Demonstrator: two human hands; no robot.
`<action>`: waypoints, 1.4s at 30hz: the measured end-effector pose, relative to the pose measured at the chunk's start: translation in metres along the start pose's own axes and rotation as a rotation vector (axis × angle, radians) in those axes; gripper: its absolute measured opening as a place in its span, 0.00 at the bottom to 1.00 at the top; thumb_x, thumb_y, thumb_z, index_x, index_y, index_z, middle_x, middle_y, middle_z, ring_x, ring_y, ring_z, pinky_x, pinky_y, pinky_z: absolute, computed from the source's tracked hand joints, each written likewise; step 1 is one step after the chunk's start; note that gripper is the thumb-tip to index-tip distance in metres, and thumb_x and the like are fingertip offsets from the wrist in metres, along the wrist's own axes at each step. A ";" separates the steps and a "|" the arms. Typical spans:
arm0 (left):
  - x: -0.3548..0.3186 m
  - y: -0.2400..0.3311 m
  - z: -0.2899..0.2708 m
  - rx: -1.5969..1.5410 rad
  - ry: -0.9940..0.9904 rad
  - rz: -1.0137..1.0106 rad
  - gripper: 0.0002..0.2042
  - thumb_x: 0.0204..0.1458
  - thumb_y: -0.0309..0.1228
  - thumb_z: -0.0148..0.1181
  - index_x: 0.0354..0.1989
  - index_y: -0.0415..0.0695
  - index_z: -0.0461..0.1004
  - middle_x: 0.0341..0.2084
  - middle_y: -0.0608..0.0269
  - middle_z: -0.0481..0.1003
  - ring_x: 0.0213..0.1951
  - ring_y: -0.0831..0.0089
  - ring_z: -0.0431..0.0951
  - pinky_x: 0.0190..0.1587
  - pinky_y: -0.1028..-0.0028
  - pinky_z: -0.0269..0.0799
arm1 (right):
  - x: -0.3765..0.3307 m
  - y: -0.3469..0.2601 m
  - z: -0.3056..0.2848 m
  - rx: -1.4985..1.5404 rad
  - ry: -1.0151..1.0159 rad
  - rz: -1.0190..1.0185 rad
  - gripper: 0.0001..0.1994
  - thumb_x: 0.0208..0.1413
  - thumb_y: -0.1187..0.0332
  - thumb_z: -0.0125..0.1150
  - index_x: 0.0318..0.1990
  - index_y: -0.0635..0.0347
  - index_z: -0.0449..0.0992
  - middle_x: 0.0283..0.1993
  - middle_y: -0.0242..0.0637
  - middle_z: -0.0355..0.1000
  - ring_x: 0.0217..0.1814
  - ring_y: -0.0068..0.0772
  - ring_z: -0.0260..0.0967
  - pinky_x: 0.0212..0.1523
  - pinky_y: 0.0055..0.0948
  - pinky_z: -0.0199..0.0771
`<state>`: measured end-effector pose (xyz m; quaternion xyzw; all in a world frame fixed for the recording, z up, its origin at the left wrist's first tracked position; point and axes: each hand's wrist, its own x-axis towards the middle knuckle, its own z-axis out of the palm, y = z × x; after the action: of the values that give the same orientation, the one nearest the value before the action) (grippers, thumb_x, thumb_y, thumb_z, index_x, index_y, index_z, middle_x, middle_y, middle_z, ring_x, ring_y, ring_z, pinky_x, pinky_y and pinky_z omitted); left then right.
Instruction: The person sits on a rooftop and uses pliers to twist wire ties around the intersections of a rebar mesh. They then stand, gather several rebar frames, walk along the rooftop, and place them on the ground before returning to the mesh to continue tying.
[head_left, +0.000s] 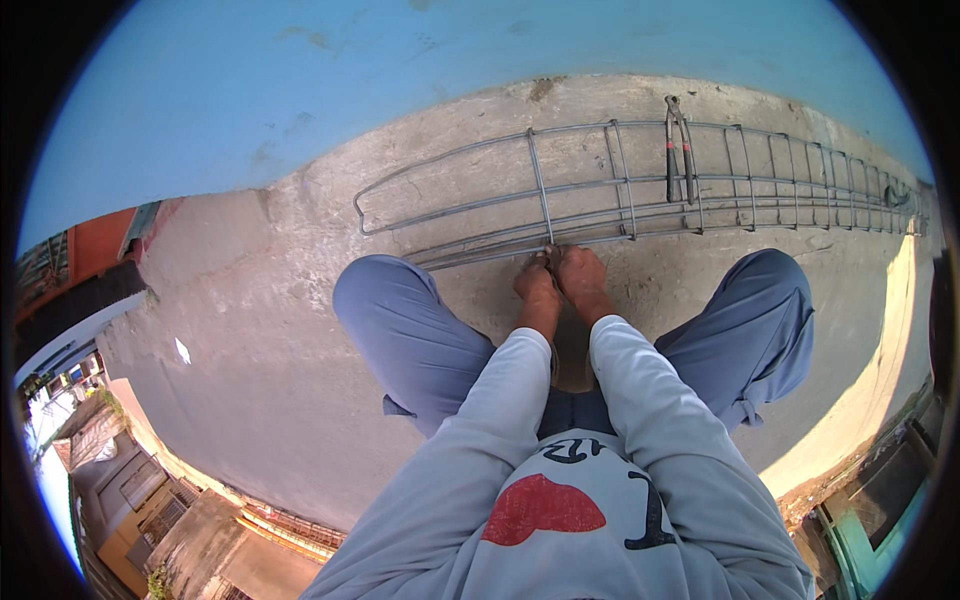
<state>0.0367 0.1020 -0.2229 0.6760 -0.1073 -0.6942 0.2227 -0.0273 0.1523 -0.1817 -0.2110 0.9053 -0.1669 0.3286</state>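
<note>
One rebar cage (640, 190), two hands (560, 280)

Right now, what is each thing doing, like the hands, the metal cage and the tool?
left hand: closed on the near bars of the cage, touching the right hand.
right hand: closed on the same spot.
rebar cage: lying flat along the concrete floor, rings upright around its long bars.
long-handled cutter: resting on top of the cage, handles together, untouched.
</note>
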 end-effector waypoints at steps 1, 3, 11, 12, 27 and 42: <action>-0.004 0.002 0.005 0.017 -0.007 -0.030 0.10 0.58 0.25 0.61 0.45 0.36 0.79 0.40 0.57 0.80 0.38 0.65 0.80 0.41 0.67 0.74 | 0.001 0.002 -0.001 0.001 0.010 0.010 0.25 0.64 0.45 0.53 0.37 0.59 0.83 0.36 0.57 0.78 0.43 0.62 0.77 0.48 0.53 0.76; -0.009 0.008 0.011 0.057 -0.011 -0.092 0.08 0.57 0.22 0.58 0.43 0.33 0.78 0.38 0.56 0.79 0.37 0.65 0.80 0.40 0.66 0.75 | 0.000 0.007 0.001 0.007 0.021 0.035 0.25 0.64 0.45 0.52 0.37 0.60 0.83 0.37 0.57 0.78 0.44 0.63 0.77 0.48 0.52 0.76; 0.050 0.001 -0.011 0.071 -0.183 -0.281 0.11 0.56 0.29 0.60 0.44 0.38 0.79 0.38 0.57 0.79 0.39 0.62 0.79 0.43 0.63 0.74 | -0.002 -0.004 0.003 0.002 0.021 0.000 0.23 0.64 0.47 0.54 0.37 0.61 0.83 0.37 0.57 0.79 0.43 0.62 0.77 0.46 0.53 0.76; 0.049 0.006 -0.012 0.171 -0.137 -0.266 0.12 0.55 0.31 0.60 0.45 0.39 0.79 0.38 0.56 0.79 0.40 0.60 0.80 0.43 0.63 0.74 | -0.003 -0.007 0.003 -0.006 0.021 -0.003 0.22 0.64 0.48 0.54 0.37 0.60 0.83 0.37 0.56 0.79 0.43 0.62 0.77 0.46 0.53 0.76; -0.020 0.057 0.013 1.279 -0.265 0.600 0.07 0.52 0.33 0.65 0.37 0.54 0.86 0.39 0.63 0.84 0.51 0.64 0.77 0.56 0.58 0.51 | 0.003 0.018 0.013 -0.013 0.062 -0.029 0.11 0.57 0.65 0.54 0.39 0.56 0.83 0.39 0.54 0.78 0.44 0.60 0.77 0.46 0.53 0.77; -0.025 0.026 -0.027 1.302 -0.340 1.370 0.14 0.51 0.25 0.63 0.44 0.57 0.84 0.49 0.72 0.80 0.57 0.63 0.72 0.62 0.55 0.56 | 0.020 0.031 0.026 0.119 -0.040 -0.056 0.11 0.57 0.64 0.55 0.37 0.58 0.82 0.40 0.53 0.78 0.45 0.60 0.76 0.46 0.50 0.76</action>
<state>0.0670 0.0948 -0.1912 0.3481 -0.8745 -0.3063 0.1422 -0.0324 0.1652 -0.2246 -0.2197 0.8809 -0.2254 0.3535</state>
